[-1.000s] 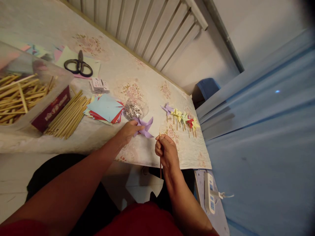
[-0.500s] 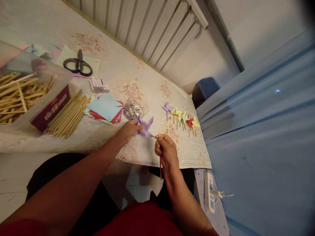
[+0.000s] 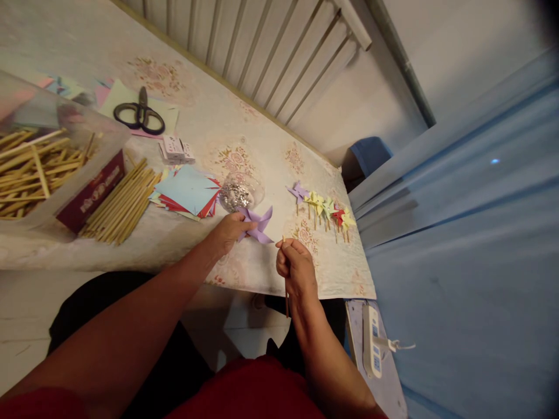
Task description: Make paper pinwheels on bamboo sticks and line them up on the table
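A purple paper pinwheel (image 3: 262,226) is pinched at its middle by my left hand (image 3: 229,233), over the table's front part. My right hand (image 3: 297,269) grips a thin wooden stick (image 3: 287,302), its tip just showing above the fingers and its lower end hanging down past the table edge. A small gap separates the stick from the pinwheel. Just beyond my left hand is a clear round container of small silvery pieces (image 3: 236,195), too small to name. Beside it lies a stack of coloured paper squares (image 3: 186,191).
Finished pinwheels on sticks (image 3: 323,208) lie in a row at the right. At the left are a bundle of sticks (image 3: 120,206), a clear bin of sticks (image 3: 98,169), black-handled scissors (image 3: 140,113) and small boxes (image 3: 175,149). A power strip (image 3: 372,342) sits lower right.
My right hand has shifted very slightly to the right with the stick, widening the gap to the pinwheel. My left hand keeps its hold on the pinwheel.
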### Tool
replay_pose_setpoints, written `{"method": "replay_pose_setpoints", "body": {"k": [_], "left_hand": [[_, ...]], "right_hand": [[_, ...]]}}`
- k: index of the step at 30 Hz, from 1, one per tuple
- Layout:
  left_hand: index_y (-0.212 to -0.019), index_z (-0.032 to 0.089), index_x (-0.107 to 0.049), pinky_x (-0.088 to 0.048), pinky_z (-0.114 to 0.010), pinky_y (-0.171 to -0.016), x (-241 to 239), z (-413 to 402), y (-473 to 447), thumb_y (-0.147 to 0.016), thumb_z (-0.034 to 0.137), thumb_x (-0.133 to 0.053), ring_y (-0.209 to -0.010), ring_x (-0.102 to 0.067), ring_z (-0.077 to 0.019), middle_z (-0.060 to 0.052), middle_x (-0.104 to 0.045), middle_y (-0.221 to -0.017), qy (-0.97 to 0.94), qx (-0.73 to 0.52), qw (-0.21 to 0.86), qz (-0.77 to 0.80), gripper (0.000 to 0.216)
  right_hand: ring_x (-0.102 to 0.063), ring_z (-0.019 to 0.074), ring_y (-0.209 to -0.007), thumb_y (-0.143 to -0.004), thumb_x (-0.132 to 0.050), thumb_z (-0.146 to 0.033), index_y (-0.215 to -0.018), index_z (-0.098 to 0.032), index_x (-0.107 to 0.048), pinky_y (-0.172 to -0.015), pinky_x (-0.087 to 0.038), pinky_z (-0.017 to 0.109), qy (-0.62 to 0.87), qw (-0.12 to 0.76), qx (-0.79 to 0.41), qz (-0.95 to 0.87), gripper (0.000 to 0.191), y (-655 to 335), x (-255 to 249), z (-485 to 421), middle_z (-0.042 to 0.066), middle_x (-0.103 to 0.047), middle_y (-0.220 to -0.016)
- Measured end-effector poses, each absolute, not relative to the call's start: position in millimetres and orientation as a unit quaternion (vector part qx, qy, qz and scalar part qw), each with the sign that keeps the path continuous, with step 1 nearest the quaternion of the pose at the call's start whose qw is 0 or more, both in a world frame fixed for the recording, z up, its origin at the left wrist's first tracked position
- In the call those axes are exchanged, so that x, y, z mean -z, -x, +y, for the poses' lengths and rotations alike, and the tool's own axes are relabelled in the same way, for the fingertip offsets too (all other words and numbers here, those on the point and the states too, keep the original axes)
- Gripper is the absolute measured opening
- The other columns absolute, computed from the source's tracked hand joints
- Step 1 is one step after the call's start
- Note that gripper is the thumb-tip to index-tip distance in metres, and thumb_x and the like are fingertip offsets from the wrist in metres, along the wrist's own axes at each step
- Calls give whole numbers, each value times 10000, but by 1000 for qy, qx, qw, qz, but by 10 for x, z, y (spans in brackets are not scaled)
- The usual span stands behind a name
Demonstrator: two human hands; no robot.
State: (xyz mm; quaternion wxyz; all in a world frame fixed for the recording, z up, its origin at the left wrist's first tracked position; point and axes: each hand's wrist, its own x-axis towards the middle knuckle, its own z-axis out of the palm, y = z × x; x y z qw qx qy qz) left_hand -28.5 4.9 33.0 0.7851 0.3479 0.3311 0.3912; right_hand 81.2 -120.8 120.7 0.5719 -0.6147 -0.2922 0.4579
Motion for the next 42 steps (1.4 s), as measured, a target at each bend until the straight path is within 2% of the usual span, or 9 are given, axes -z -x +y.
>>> {"method": "replay_pose_setpoints", "body": {"k": [6, 16, 24, 31, 42], "left_hand": [[-737, 154, -611, -350, -245, -586, -334, 51, 283, -565, 214, -778, -604, -519, -115, 16, -599, -659, -347, -388, 788, 327, 247], [-721, 158, -611, -391, -248, -597, -353, 45, 281, -575, 203, -792, -606, -541, -121, 15, -607, -651, -342, -392, 791, 323, 238], [-722, 184, -632, -388, -268, -579, -326, 51, 277, -578, 199, -806, -650, -577, -171, 5, -598, -606, -356, -393, 779, 335, 227], [-707, 148, -626, -365, -239, -572, -320, 57, 265, -559, 183, -784, -585, -524, -111, 10, -606, -638, -341, -391, 789, 329, 219], [-745, 130, -628, -360, -234, -569, -284, 66, 266, -558, 210, -803, -578, -526, -106, 11, -613, -660, -339, -394, 796, 311, 268]], "right_hand": [[-203, 19, -357, -692, -693, -340, -760, -181, -585, -394, -85, 193, 611, 574, -464, -286, 204, -810, -1213, -1208, -102, -413, -474], [-181, 21, -354, -709, -701, -398, -746, -190, -563, -379, -79, 190, 610, 563, -479, -285, 253, -821, -1202, -1211, -108, -391, -464], [-188, 15, -350, -718, -708, -368, -821, -183, -589, -390, -79, 189, 590, 561, -504, -288, 243, -819, -1204, -1210, -108, -420, -487], [-198, 16, -332, -732, -674, -362, -816, -175, -603, -371, -81, 194, 586, 564, -509, -282, 216, -819, -1209, -1206, -97, -458, -483], [-196, 22, -315, -713, -665, -385, -759, -182, -577, -344, -93, 184, 603, 556, -496, -284, 225, -827, -1200, -1194, -103, -432, -435]]}}
